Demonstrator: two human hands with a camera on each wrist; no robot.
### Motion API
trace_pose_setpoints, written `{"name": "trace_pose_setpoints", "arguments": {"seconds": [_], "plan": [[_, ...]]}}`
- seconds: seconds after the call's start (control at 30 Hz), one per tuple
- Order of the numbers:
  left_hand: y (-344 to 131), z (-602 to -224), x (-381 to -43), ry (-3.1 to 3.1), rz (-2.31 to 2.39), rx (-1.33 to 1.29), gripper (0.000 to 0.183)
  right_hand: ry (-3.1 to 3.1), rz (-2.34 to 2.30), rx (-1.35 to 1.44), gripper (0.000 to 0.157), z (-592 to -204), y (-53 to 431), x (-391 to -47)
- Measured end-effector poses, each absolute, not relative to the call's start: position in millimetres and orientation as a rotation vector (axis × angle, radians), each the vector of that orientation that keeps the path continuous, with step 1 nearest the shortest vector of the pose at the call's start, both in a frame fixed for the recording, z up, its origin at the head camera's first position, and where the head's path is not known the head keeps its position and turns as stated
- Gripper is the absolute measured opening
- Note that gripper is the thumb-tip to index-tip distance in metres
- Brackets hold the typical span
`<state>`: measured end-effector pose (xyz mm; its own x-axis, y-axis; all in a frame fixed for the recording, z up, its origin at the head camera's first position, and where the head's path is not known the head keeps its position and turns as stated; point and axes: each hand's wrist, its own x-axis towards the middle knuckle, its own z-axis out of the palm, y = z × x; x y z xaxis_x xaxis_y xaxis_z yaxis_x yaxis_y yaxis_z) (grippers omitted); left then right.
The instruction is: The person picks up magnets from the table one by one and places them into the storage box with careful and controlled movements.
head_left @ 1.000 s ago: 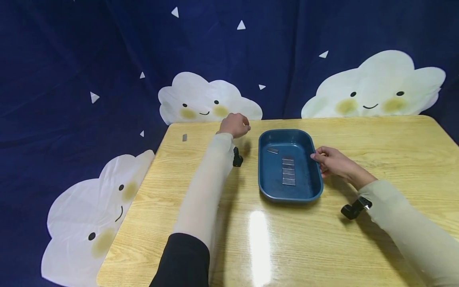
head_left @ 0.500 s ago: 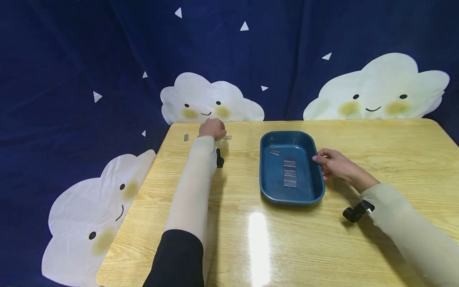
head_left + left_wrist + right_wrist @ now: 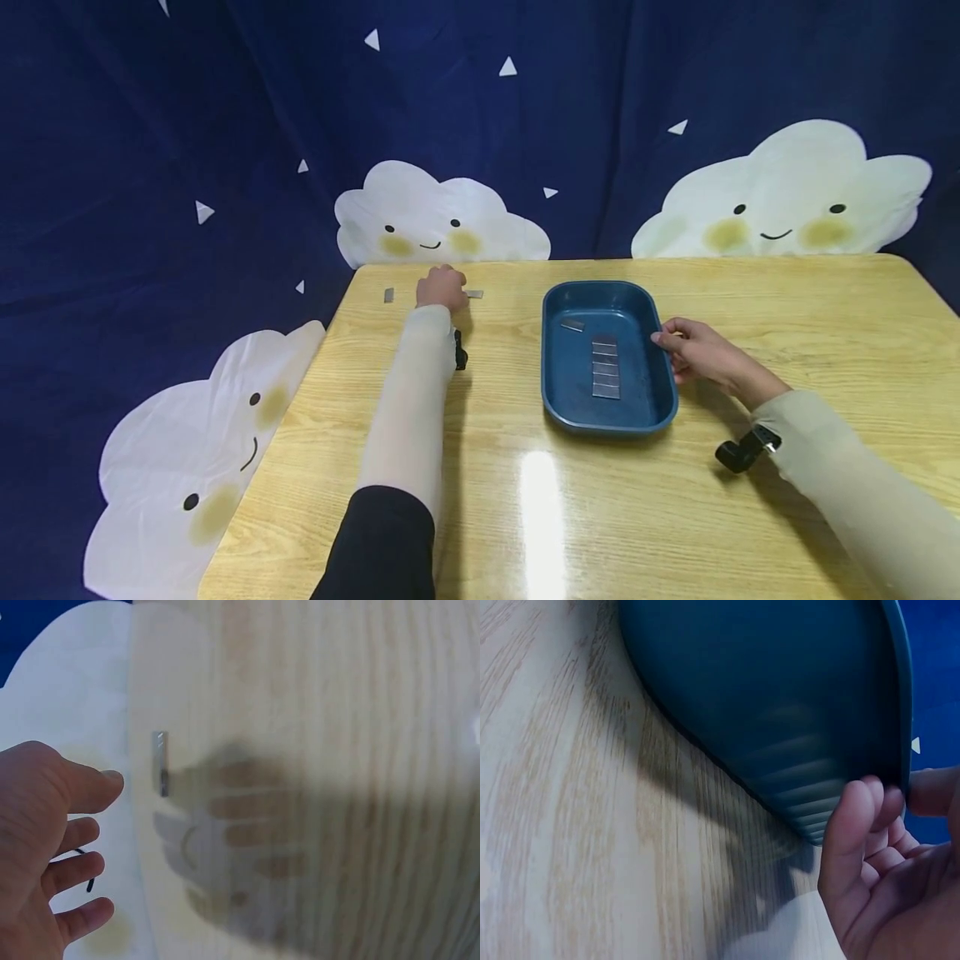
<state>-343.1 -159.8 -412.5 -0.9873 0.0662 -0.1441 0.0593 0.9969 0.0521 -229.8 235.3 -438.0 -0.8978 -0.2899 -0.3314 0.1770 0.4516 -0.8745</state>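
Over the far left part of the table, my left hand point(image 3: 441, 287) is beside a small flat metal piece point(image 3: 474, 293). The left wrist view shows loosely bent fingers with nothing in them, the thumb tip apart from that metal piece point(image 3: 160, 763). My right hand point(image 3: 708, 354) pinches the right rim of a dark blue rectangular tray point(image 3: 566, 392), thumb on top and fingers outside. Inside the tray, several metal pieces point(image 3: 606, 367) lie in a column, and a single tilted one point(image 3: 572, 325) sits near the upper left corner.
Another small grey metal piece point(image 3: 388, 295) lies at the table's far left corner. The light wooden table point(image 3: 495, 500) meets a dark blue curtain point(image 3: 600, 125) with white clouds at its back edge. Light glares off the front of the wood.
My left hand has moved left, away from the tray, then stayed near the far metal piece, which has come into sight beside it. The right hand keeps its place on the tray.
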Motion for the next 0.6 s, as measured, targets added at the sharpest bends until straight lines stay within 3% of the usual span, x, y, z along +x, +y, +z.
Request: {"name": "trace_pose_setpoints", "arguments": {"seconds": [0.6], "plan": [[-160.7, -442.9, -344.1, 2.942, -0.036, 0.135, 0.041, 2.266, -1.442, -0.094, 0.032, -435.4, 234.3, -227.3]]}}
